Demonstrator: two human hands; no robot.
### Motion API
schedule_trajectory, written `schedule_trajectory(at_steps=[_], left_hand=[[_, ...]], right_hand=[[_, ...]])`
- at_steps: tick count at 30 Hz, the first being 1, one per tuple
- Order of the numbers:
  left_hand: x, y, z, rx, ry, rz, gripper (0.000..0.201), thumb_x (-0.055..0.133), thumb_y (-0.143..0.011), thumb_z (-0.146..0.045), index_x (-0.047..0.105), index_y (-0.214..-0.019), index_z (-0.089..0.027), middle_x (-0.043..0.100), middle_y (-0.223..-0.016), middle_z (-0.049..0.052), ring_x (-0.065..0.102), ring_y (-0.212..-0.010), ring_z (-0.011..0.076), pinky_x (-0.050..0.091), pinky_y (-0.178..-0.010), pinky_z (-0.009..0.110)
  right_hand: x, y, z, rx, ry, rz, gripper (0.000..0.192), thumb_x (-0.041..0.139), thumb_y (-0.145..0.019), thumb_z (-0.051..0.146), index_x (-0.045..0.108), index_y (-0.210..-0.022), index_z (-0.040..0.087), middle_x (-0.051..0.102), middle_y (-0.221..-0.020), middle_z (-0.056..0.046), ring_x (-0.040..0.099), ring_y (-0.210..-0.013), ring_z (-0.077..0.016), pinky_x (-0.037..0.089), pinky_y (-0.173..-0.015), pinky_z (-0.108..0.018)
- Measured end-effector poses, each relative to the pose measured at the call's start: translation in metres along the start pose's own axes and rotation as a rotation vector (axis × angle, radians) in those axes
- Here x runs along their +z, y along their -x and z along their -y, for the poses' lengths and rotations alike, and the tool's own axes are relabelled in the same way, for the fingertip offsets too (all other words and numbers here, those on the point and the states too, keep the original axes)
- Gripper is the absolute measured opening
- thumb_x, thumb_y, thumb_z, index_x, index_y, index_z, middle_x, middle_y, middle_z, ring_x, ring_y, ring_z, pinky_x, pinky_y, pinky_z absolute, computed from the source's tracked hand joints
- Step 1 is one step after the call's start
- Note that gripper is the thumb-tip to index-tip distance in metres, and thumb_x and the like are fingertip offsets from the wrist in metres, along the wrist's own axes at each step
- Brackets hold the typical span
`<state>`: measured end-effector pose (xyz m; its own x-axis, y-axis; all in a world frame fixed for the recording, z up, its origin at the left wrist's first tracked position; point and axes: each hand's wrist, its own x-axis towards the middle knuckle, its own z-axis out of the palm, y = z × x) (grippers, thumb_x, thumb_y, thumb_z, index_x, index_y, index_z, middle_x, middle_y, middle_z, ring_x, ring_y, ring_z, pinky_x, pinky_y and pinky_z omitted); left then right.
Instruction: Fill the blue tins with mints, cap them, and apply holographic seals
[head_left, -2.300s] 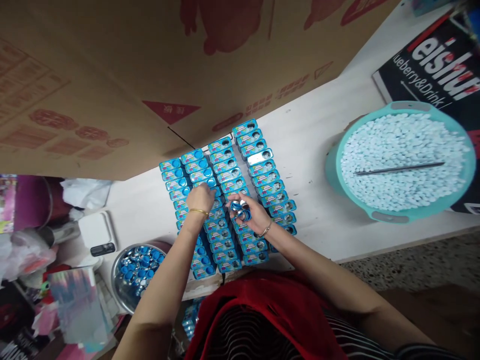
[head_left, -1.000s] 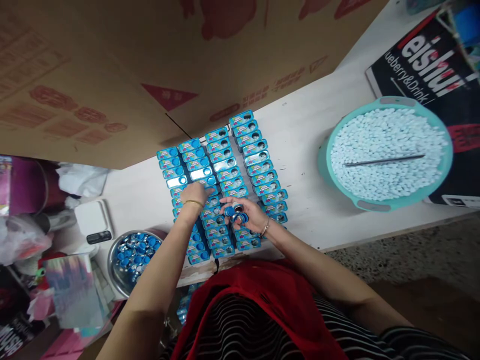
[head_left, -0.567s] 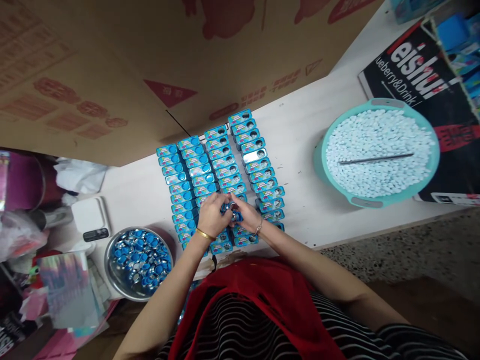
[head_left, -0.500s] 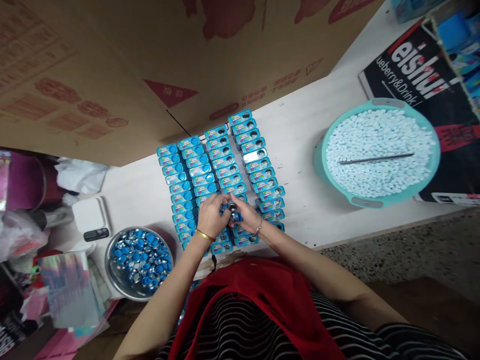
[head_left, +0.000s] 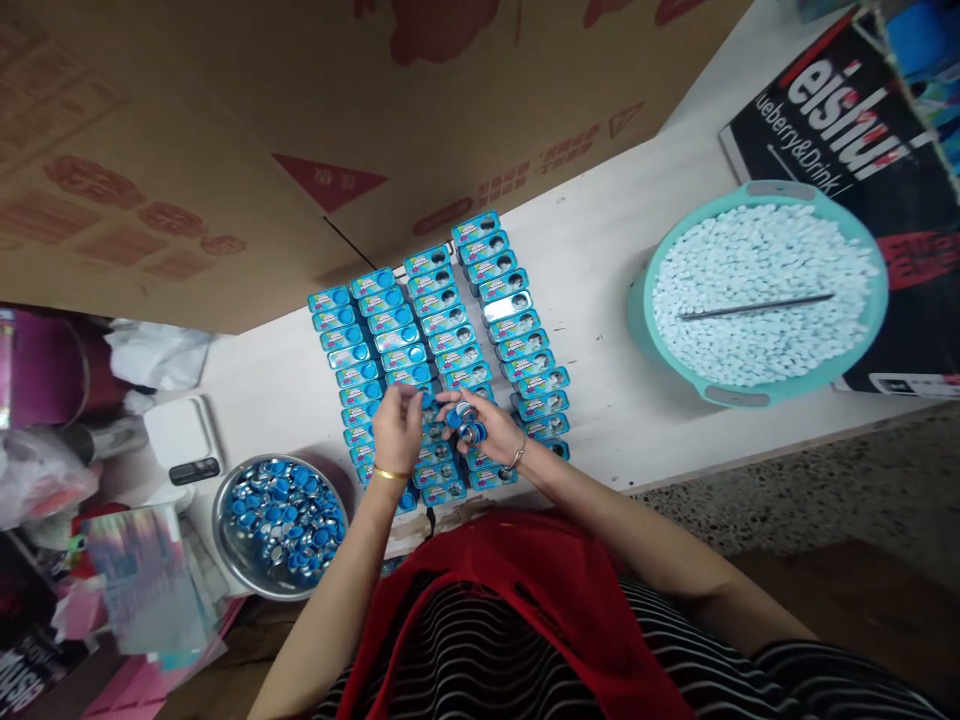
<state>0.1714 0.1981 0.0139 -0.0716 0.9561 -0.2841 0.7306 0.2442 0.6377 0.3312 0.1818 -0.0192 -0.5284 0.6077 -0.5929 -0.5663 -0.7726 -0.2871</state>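
Caps: a small cluster of blue caps (head_left: 468, 425) sat cupped in the right hand (head_left: 487, 430), above the blue tins (head_left: 442, 340) near the worktop's (head_left: 615, 300) front edge.
Right hand: palm up, fingers curled around the caps.
Left hand (head_left: 396, 428): fingertips pinched together over the tins; contents unclear.
Change: half a second earlier both hands met; the left had drawn away.
Left edge: steel bowl (head_left: 279, 525) of caps.

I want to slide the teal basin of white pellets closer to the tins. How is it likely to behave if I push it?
The teal basin is heaped nearly to its rim with white pellets, so it probably feels heavy and resists sliding. Its wide, low shape suggests it is unlikely to tip. A sharp shove might spill pellets over the rim or shift the thin dark rod lying on top.
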Motion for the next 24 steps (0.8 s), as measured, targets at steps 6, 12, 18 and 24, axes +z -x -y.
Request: schedule_trajectory(at_steps=[6,12,18,24], left_hand=[[0.008,-0.034,0.012,-0.24,-0.247,0.166,0.008,0.059,-0.079,-0.027,0.056,-0.076,-0.021,0.064,-0.075,0.002,0.061,-0.074,0.0166,0.045,-0.069,0.026],[0.002,-0.064,0.0,-0.351,-0.618,0.452,0.029,0.064,-0.076,-0.048,0.062,-0.067,-0.021,0.07,-0.085,0.011,0.065,-0.088,0.0273,0.043,-0.069,0.031],[-0.002,-0.071,-0.002,-0.326,-0.73,0.463,0.033,0.065,-0.075,-0.052,0.067,-0.072,-0.019,0.07,-0.088,0.015,0.065,-0.088,0.0301,0.044,-0.069,0.032],[-0.003,-0.016,-0.019,0.124,-0.282,0.336,0.02,0.057,-0.086,-0.039,0.063,-0.087,-0.02,0.064,-0.083,0.005,0.059,-0.08,0.0182,0.044,-0.072,0.028]], right_hand=[[-0.003,0.011,0.003,-0.003,0.018,0.004,0.033,0.046,-0.093,0.041,0.062,-0.111,0.018,0.066,-0.093,-0.006,0.064,-0.07,-0.0166,0.047,-0.04,-0.022],[-0.007,0.019,0.007,0.031,0.073,0.011,0.045,0.047,-0.092,0.057,0.064,-0.104,0.017,0.064,-0.085,-0.005,0.058,-0.056,-0.0119,0.038,-0.034,-0.018],[-0.006,0.02,0.01,0.133,0.119,0.096,0.064,0.032,-0.091,0.069,0.063,-0.105,0.015,0.066,-0.078,-0.006,0.058,-0.053,-0.0122,0.037,-0.034,-0.018],[0.001,0.024,0.003,0.145,0.132,-0.011,0.066,0.03,-0.09,0.072,0.062,-0.1,0.015,0.064,-0.066,-0.004,0.059,-0.049,-0.0133,0.038,-0.032,-0.019]])
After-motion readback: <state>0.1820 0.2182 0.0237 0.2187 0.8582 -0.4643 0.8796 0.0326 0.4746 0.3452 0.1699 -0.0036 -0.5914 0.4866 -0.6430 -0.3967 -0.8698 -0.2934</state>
